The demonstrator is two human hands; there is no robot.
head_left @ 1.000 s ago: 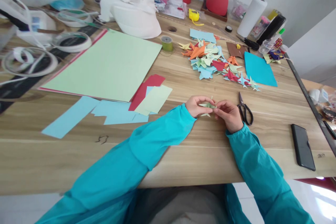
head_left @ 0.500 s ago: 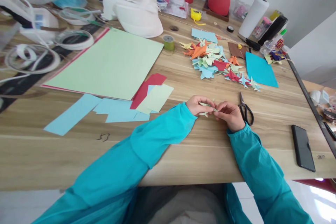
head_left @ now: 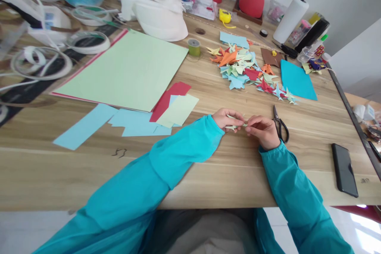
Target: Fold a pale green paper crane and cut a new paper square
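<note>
A small pale green origami piece [head_left: 231,127] is held between my two hands above the wooden table, mostly covered by the fingers. My left hand [head_left: 226,118] is closed around its left part. On the right end, my right hand [head_left: 263,130] pinches with thumb and forefinger, close against the left fingertips. Black-handled scissors [head_left: 280,124] lie just right of my right hand, blades pointing away. Farther back is a heap of folded paper figures [head_left: 238,65] with pointed tips, in orange, red, pale green and light blue.
Left of my hands lie cut paper pieces [head_left: 139,123] and a stack of large pale green sheets [head_left: 125,73]. A thread spool [head_left: 194,49] stands behind them. A phone [head_left: 344,170] lies at right, a turquoise sheet [head_left: 297,80] behind the scissors. Tape rolls [head_left: 87,43] sit far left.
The whole view has shifted slightly. Both hands keep their grip on the pale green origami piece, with only small finger movement; less of the paper shows now.
</note>
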